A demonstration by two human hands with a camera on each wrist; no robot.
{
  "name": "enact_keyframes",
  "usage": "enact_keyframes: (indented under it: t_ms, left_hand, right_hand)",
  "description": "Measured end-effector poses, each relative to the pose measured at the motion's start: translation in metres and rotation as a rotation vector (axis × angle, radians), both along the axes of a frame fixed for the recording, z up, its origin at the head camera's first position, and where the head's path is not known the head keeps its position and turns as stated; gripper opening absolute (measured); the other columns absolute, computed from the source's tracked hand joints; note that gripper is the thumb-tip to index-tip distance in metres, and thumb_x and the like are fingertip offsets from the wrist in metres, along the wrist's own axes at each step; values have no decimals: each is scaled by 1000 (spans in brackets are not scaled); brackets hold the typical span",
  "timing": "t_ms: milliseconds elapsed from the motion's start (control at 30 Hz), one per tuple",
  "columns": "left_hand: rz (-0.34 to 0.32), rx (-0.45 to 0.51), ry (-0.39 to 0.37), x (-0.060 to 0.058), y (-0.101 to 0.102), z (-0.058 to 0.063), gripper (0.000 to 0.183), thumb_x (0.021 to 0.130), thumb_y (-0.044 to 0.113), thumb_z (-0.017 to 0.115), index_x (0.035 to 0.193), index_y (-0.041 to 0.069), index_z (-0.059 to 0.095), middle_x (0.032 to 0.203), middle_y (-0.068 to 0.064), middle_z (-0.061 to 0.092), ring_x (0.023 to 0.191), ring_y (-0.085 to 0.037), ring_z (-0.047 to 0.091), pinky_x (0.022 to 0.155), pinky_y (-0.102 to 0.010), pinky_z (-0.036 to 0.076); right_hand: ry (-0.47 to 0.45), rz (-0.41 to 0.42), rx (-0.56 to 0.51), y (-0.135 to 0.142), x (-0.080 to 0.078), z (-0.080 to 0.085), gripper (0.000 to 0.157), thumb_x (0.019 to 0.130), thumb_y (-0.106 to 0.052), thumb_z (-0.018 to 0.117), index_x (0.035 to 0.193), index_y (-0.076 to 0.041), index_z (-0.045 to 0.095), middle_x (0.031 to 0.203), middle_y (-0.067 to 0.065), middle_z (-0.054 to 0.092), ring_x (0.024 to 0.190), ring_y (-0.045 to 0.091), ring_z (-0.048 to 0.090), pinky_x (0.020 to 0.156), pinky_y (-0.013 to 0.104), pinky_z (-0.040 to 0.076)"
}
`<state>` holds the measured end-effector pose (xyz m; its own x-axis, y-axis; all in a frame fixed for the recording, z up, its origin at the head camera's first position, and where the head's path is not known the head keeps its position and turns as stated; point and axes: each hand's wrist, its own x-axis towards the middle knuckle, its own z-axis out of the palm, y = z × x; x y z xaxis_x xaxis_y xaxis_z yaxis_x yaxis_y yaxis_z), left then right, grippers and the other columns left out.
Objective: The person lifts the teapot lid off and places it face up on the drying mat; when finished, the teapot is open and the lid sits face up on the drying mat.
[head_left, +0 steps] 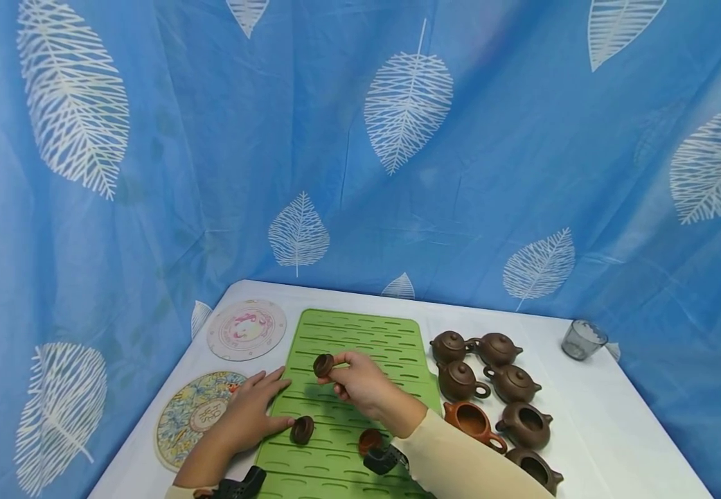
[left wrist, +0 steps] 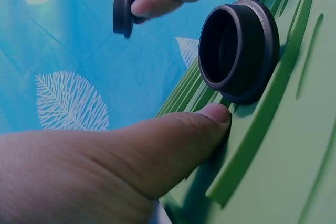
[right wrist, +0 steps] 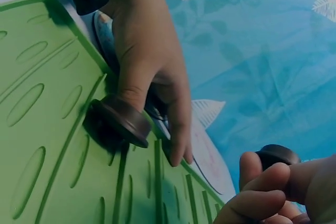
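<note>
Dark brown clay, by its look: one teapot lid [head_left: 323, 365] is up over the green mat [head_left: 360, 329], pinched near its knob between thumb and fingers of the right hand [head_left: 360, 384], collar facing away from the palm. Left hand [head_left: 249, 409] lies at the mat's left edge, fingers extended, grasping nothing; thumb tip at a second brown lid [head_left: 302, 430], which lies on the mat with its hollow showing. Lids should handle light, stiff, brittle, fairly smooth; knob or flange looks the surest hold.

Counts: three lids, the third a reddish lid [head_left: 370, 439] on the mat, too close behind the black wrist device [head_left: 382, 459] to tell whether they touch. Seven teapots to the right: four lidded brown teapots [head_left: 460, 382], two lidless brown teapots [head_left: 536, 438], one lidless reddish teapot [head_left: 469, 421]. Two round patterned discs [head_left: 246, 330] at left. One glass [head_left: 583, 339], far right.
</note>
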<state>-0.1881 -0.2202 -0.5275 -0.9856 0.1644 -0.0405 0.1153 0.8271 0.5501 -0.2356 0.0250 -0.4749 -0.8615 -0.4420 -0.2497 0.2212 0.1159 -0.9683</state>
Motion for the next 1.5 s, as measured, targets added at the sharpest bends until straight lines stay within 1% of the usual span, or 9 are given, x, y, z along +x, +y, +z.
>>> enact_keyframes:
  t_ms: [233, 400, 567, 700, 833, 1067, 1267, 1367, 1500]
  left_hand:
    - [-3, 12, -22, 1, -1, -1, 78, 81, 47, 89, 149, 19, 61, 168, -4, 40, 154, -47, 29, 112, -80, 28]
    - [-9, 16, -13, 1, -2, -1, 78, 81, 46, 89, 148, 17, 61, 168, -5, 41, 153, -48, 29, 112, -80, 28]
    - [-11, 6, -6, -1, -3, 0, 78, 81, 47, 89, 148, 18, 61, 168, -4, 40, 153, -47, 29, 112, -80, 28]
    - [-11, 5, -8, -1, -3, -1, 79, 81, 48, 89, 149, 19, 61, 168, -3, 40, 154, -46, 29, 112, -80, 28]
    - [-11, 8, -7, -1, -3, -1, 78, 81, 48, 89, 149, 20, 61, 168, -3, 39, 154, -46, 29, 111, -80, 28]
    - [-11, 7, -8, -1, -3, -1, 79, 81, 47, 89, 149, 19, 60, 168, -4, 39, 154, -46, 29, 112, -80, 28]
    - [-13, -1, -5, -1, -3, -2, 78, 82, 47, 88, 149, 18, 60, 168, -4, 39, 154, -46, 29, 113, -79, 28]
    - [-14, 1, -4, -1, -3, -3, 77, 83, 46, 88, 149, 18, 60, 168, -4, 39, 154, -46, 29, 113, -79, 28]
    - [-17, -2, -3, -2, -2, -3, 77, 83, 45, 88, 149, 18, 60, 168, -4, 39, 154, -46, 28, 113, -78, 28]
  right_hand:
    - [11, -1, 113, -11, 3, -11, 14, 108, -14, 59, 116, -4, 64, 98, 11, 75, 65, 12, 54, 57, 27, 44]
    - [35, -1, 172, -18, 3, -17, 12, 108, -15, 60, 111, -6, 66, 95, 10, 75, 63, 12, 53, 54, 26, 43]
    - [54, 0, 232, -23, 2, -20, 12, 108, -10, 55, 104, -5, 66, 91, 10, 74, 61, 13, 51, 52, 27, 40]
    - [83, 14, 276, -25, 3, -21, 11, 108, -10, 56, 102, -5, 64, 86, 9, 74, 61, 15, 53, 52, 27, 41]
    - [86, 25, 299, -26, 4, -20, 11, 108, -12, 58, 101, -6, 63, 85, 8, 73, 63, 16, 56, 52, 28, 42]
    - [83, 39, 336, -27, 3, -20, 15, 109, -12, 55, 98, -6, 64, 84, 7, 72, 64, 17, 58, 53, 28, 43]
    - [105, 54, 370, -27, 3, -19, 16, 108, -11, 56, 96, -6, 65, 83, 7, 72, 61, 17, 58, 52, 29, 43]
    - [124, 72, 395, -27, 2, -18, 13, 108, -9, 56, 98, -6, 65, 83, 5, 71, 60, 16, 57, 52, 29, 42]
    - [128, 88, 396, -24, 2, -17, 10, 106, -7, 56, 105, -4, 66, 85, 6, 72, 60, 16, 58, 51, 29, 42]
